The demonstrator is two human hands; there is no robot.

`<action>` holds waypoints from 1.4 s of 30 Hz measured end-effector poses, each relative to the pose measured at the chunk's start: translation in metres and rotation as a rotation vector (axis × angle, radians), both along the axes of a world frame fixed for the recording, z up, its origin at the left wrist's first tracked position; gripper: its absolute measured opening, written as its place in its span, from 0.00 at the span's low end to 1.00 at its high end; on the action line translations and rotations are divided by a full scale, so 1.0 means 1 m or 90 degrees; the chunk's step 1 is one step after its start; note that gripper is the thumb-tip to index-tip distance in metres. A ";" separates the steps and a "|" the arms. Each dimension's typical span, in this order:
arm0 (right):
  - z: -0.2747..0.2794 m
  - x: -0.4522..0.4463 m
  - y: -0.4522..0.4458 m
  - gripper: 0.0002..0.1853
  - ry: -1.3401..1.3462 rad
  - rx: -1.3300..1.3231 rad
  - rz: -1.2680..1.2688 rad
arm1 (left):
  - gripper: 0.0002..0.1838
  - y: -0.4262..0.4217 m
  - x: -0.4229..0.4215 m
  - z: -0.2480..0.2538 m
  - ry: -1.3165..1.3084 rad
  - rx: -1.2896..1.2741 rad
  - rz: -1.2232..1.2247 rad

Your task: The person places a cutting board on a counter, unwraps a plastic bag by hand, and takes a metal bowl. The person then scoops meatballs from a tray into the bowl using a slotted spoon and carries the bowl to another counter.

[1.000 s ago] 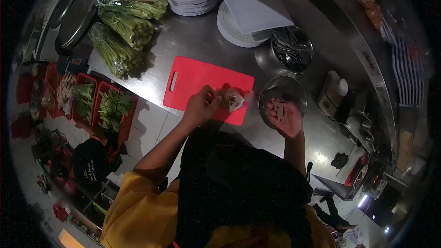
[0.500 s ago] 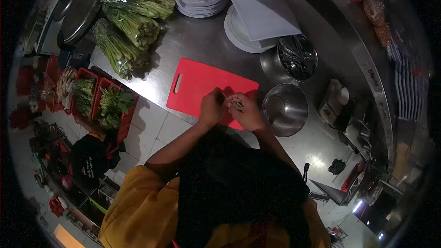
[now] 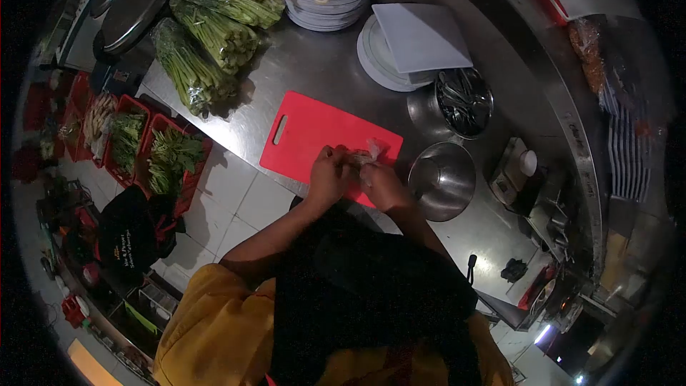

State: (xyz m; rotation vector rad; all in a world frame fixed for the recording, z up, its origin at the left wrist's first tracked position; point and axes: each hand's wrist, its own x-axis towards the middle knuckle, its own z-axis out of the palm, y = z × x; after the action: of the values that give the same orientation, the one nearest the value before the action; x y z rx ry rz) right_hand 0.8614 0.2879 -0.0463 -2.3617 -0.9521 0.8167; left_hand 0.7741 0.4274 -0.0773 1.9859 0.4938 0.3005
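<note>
Over the right part of a red cutting board (image 3: pixel 307 129), my two hands meet at a small crumpled clear plastic bag (image 3: pixel 374 149). My right hand (image 3: pixel 382 186) is closed on the bag, whose loose end sticks up past the fingers. My left hand (image 3: pixel 329 175) is closed too, its fingertips pinching the bag's near side. What the bag contains is too small to make out. Just right of the board stands a steel bowl (image 3: pixel 443 180) with bare metal showing inside.
Wrapped green vegetables (image 3: pixel 207 50) lie at the back left. Stacked plates (image 3: pixel 332 11), a white square plate (image 3: pixel 425 37) and a steel pot of cutlery (image 3: pixel 464 104) stand behind. A scale (image 3: pixel 511 171) is at right. Left of the counter, a person in black (image 3: pixel 128 236) is near vegetable crates (image 3: pixel 189 196).
The plastic bag now shows above my right hand, which has turned and lowered slightly. My left hand stays close beside it. The person at left has shifted, and the view has moved a little.
</note>
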 end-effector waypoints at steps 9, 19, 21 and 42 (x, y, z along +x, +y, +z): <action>0.012 0.006 -0.010 0.14 0.151 -0.081 0.153 | 0.10 -0.007 0.009 0.005 0.063 0.068 -0.030; -0.011 -0.001 0.013 0.12 0.194 0.164 -0.068 | 0.14 -0.004 -0.012 -0.028 0.040 -0.075 -0.009; -0.010 0.000 0.012 0.13 0.102 0.144 -0.012 | 0.16 -0.004 -0.014 -0.022 0.062 -0.080 -0.015; 0.005 0.010 0.023 0.19 -0.006 0.093 -0.011 | 0.18 -0.009 -0.010 -0.013 -0.062 -0.129 0.062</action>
State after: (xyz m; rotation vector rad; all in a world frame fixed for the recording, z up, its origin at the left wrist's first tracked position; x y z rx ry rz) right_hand 0.8711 0.3111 -0.0414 -2.2478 -0.9607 0.7049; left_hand 0.7643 0.4185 -0.0899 1.7456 0.5373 0.3909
